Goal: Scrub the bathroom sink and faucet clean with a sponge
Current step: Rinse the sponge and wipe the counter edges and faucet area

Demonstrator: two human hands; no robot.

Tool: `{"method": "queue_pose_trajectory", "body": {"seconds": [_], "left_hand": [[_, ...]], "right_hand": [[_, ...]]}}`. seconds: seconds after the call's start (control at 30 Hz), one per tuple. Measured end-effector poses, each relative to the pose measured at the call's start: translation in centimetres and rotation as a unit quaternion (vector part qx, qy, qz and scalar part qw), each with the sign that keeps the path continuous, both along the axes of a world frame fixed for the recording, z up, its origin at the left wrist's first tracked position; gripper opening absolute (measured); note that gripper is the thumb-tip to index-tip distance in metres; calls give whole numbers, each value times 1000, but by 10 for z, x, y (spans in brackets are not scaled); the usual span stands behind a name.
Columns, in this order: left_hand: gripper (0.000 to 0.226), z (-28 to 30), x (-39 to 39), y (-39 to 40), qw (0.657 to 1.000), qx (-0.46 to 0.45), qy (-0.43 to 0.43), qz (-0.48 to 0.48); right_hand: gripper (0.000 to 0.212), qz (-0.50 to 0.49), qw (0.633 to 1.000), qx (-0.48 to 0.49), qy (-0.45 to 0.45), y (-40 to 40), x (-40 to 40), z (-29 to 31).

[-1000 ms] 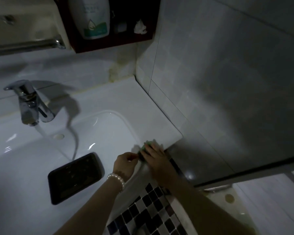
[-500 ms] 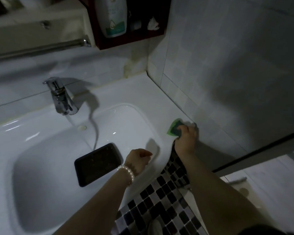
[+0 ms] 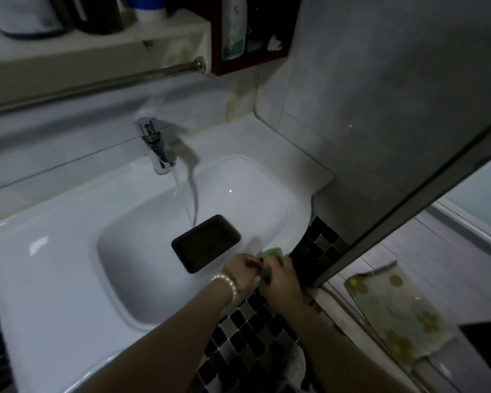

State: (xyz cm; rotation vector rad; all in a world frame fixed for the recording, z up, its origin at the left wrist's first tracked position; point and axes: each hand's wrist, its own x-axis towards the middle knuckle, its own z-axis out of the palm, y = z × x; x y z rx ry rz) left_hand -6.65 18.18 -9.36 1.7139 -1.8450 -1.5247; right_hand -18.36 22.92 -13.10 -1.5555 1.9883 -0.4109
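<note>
**Green sponge at the front rim, water running**

Green sponge sits at the front right rim of the white sink, and your right hand is curled round it, fingers wrapped over its near side so only the far edge shows. Your left hand, with a pearl bracelet on the wrist, is bunched up just beside the grip on its left. Whether it pinches a corner of the sponge or is simply clenched on nothing, you cannot tell from here; the fingers blur together.

Just beyond the grip and to its left, a black rectangular tray lies in the basin. Farther out along the same line stands the chrome faucet, its stream falling next to the tray's far edge. Below and to the right of the grip the cabinet front is black-and-white mosaic tile.

By my reading you are working the rim, with basin and faucet likely yet to be done. Watch these risks:

- A stroke carried past the rounded rim edge would drip dirty water down the mosaic.
- Sweeping left into the basin could knock the tray, since it lies so near your hands.
- With water running, the wet rim gives the sponge little bite, so it may skid out of a loose hold.
</note>
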Motion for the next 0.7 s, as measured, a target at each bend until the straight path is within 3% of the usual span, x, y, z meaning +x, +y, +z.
{"method": "queue_pose_trajectory", "body": {"seconds": [0.1,0.17,0.23,0.3,0.43,0.53,0.7], "left_hand": [[21,0,31,6,997,-8,-73,6],[21,-3,50,8,997,-1,-81,-1],[19,-6,66,10,997,2,-76,-1],[21,-7,75,12,999,11,-49,19],[22,-13,96,17,998,6,-10,59],[21,-19,115,18,994,12,15,111],[16,-23,127,8,980,33,62,188]], "right_hand": [[39,18,995,-55,84,24,55,-1],[33,36,995,-56,81,27,65,4],[32,100,993,-15,60,19,52,4],[30,140,985,-17,94,-3,19,3],[37,24,973,-16,228,-63,-49,5],[41,-39,967,9,250,-79,-53,3],[31,155,949,-30,273,-50,1,1]]}}
